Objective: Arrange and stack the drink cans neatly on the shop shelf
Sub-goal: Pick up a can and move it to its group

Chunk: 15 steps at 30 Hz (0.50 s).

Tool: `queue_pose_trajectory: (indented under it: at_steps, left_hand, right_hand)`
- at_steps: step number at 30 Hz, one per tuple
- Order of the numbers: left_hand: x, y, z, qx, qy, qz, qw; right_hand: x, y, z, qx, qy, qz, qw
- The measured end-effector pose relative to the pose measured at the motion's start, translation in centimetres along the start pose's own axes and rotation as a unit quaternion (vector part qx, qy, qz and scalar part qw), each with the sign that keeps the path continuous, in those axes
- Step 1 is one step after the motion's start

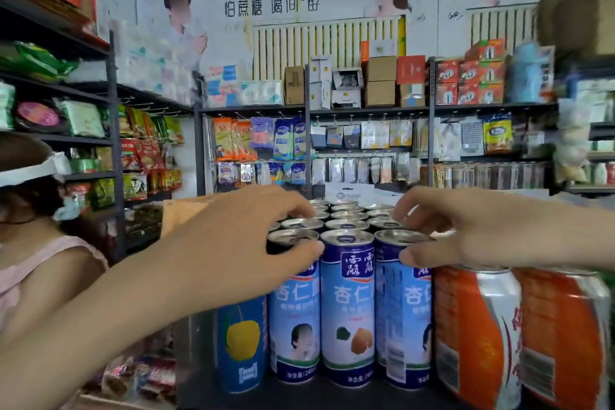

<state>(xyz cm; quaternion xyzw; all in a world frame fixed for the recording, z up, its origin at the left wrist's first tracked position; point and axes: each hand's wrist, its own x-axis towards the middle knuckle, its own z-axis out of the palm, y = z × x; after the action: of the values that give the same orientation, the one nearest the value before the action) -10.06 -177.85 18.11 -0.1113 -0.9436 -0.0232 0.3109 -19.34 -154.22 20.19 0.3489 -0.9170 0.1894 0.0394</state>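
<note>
Several tall blue-and-white drink cans (pixel 347 306) stand upright in tight rows on the dark shelf (pixel 319 398), more silver tops running back behind the front row. My left hand (pixel 246 236) reaches in from the left and grips the top of the front left can (pixel 294 316), thumb on its front and fingers over its rim. My right hand (pixel 466 226) comes from the right and holds the top of the front right can (pixel 404 319) the same way. The middle front can stands untouched between them.
A shorter blue can with a yellow fruit (pixel 241 343) stands left of the row. Two wide orange-and-silver cans (pixel 476 333) stand right of it. A person in a pink top (pixel 36 263) is close on my left. Stocked shelves line the walls behind.
</note>
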Motion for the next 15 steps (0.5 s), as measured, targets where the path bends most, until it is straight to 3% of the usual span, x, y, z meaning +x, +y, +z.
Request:
queue_pose_trajectory:
  at_steps: [4, 15]
  left_hand:
    - [1.9, 0.6, 0.5, -0.007, -0.073, 0.035, 0.997]
    - [4.2, 1.8, 0.6, -0.019, -0.126, 0.035, 0.991]
  right_hand:
    - [0.8, -0.3, -0.2, -0.01, -0.03, 0.007, 0.999]
    - [1.1, -0.8, -1.2, -0.063, -0.051, 0.0, 0.997]
